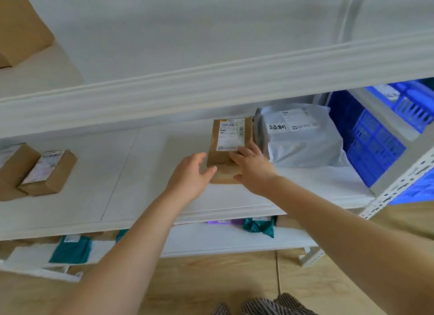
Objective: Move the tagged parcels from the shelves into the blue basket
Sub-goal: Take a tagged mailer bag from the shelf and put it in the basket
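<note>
A brown cardboard parcel (225, 158) with a white shipping label lies on the middle shelf (145, 173). My left hand (190, 176) grips its near left corner, fingers along the left side and thumb on the front edge. My right hand (252, 168) holds its right side, fingers lying on the label and thumb against the front face. Just to the right lies a grey plastic mailer (305, 145) bearing a handwritten white tag. The blue basket (371, 138) stands beyond the shelf's right end, partly hidden by the upright post.
Two small brown boxes (47, 173) sit at the left of the same shelf. Another brown box (21, 28) is on the shelf above. Teal and purple packets (258, 226) lie on the lower shelf. A perforated white post (399, 180) stands at the right.
</note>
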